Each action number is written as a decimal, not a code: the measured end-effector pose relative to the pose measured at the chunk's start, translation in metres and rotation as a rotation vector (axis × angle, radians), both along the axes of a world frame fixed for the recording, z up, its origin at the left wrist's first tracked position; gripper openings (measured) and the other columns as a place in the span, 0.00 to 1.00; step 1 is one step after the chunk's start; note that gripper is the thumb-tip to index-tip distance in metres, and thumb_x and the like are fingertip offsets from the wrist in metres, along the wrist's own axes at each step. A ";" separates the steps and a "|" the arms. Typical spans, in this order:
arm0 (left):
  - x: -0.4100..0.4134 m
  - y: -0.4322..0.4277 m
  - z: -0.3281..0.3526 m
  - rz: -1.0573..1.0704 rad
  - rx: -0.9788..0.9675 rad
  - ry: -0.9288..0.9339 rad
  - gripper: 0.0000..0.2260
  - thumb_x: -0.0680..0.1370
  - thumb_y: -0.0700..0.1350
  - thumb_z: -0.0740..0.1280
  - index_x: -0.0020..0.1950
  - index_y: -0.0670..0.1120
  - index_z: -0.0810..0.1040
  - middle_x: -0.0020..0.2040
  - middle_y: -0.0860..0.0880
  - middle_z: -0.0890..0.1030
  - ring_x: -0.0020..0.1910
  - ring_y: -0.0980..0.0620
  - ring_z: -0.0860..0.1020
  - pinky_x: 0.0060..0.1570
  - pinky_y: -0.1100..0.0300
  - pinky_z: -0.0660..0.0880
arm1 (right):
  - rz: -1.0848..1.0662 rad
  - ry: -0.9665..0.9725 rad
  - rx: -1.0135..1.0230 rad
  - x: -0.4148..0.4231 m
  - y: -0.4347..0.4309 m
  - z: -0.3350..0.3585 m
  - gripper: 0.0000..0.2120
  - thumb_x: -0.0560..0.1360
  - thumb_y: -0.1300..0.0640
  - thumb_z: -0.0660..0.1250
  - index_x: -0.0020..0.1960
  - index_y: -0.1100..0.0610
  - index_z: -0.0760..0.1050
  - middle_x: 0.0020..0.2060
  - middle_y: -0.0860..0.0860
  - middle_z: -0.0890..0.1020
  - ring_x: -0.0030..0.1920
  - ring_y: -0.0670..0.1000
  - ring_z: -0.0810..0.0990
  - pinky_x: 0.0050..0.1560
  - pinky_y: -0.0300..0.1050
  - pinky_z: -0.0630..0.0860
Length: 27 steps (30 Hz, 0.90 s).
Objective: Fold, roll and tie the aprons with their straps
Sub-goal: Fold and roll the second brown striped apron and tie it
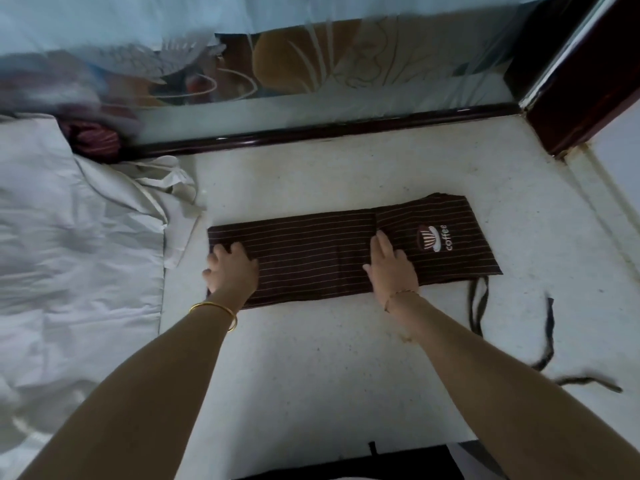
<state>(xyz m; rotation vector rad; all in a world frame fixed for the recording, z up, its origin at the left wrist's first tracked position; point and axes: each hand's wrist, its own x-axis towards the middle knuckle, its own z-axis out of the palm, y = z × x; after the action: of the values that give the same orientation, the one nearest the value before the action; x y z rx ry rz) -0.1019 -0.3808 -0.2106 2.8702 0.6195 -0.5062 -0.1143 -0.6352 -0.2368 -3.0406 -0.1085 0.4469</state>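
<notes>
Brown pinstriped apron [311, 251] folded into a long band — flat on counter, dark straps [479, 303] trailing right

Single head-worn view, wide-angle; looks forward and steeply down onto white tabletop [311, 358], close, from near edge.

Only one piece of writing is showing legibly: the word "coffee" [445, 238], in pale lower-case letters, is sitting on the dark brown, thin-striped apron [311, 258] that is lying folded on the white counter [311, 358]. The word is lying in the right part of the apron, on the stretch that is reaching out to the right past the folded-over panel. It is running sideways to the camera, with its first letter nearest and its last letter farthest. Just to its left a pale cup emblem [428, 238] is sitting beside it. The right hand [391, 268] is resting on the cloth left of the emblem, covering neither emblem nor word.
</notes>
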 end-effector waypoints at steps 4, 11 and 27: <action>0.004 -0.020 0.001 -0.136 -0.006 -0.124 0.19 0.79 0.42 0.60 0.70 0.47 0.65 0.68 0.42 0.66 0.66 0.41 0.65 0.62 0.47 0.66 | -0.075 0.055 -0.061 0.008 -0.037 0.012 0.28 0.81 0.50 0.55 0.76 0.58 0.51 0.77 0.52 0.48 0.63 0.58 0.69 0.58 0.50 0.74; 0.006 -0.012 0.005 0.253 -0.095 -0.010 0.34 0.73 0.52 0.72 0.70 0.40 0.58 0.65 0.38 0.66 0.64 0.40 0.67 0.58 0.48 0.72 | 0.105 -0.118 0.224 0.018 0.044 0.042 0.19 0.77 0.59 0.63 0.67 0.58 0.68 0.60 0.54 0.72 0.53 0.50 0.75 0.54 0.42 0.77; 0.029 0.009 0.002 0.234 -0.479 0.037 0.15 0.72 0.41 0.69 0.57 0.40 0.72 0.43 0.46 0.78 0.38 0.49 0.76 0.29 0.60 0.70 | 0.202 0.550 0.180 0.059 0.154 0.012 0.66 0.61 0.52 0.80 0.75 0.49 0.30 0.71 0.62 0.62 0.67 0.63 0.68 0.63 0.59 0.72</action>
<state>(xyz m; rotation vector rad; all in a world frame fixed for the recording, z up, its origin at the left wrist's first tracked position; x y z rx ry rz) -0.0729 -0.3716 -0.2087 2.3111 0.7150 -0.5801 -0.0552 -0.4811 -0.2246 -2.6281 -0.3984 1.1908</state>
